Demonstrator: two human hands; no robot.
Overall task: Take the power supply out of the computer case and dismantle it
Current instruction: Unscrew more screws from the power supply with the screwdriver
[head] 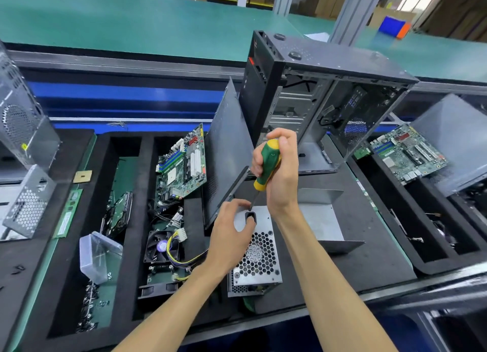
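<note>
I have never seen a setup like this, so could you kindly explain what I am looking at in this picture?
There is no machine here: a head-worn camera looks down at a person's two bare hands at a workbench. The right hand grips a green and yellow screwdriver, its tip down on a silver power supply lying on a black mat. The left hand steadies the power supply. Behind stands the opened computer case, its side panel leaning beside it. To the left, black trays hold a motherboard, a fan and loose screws.
</note>
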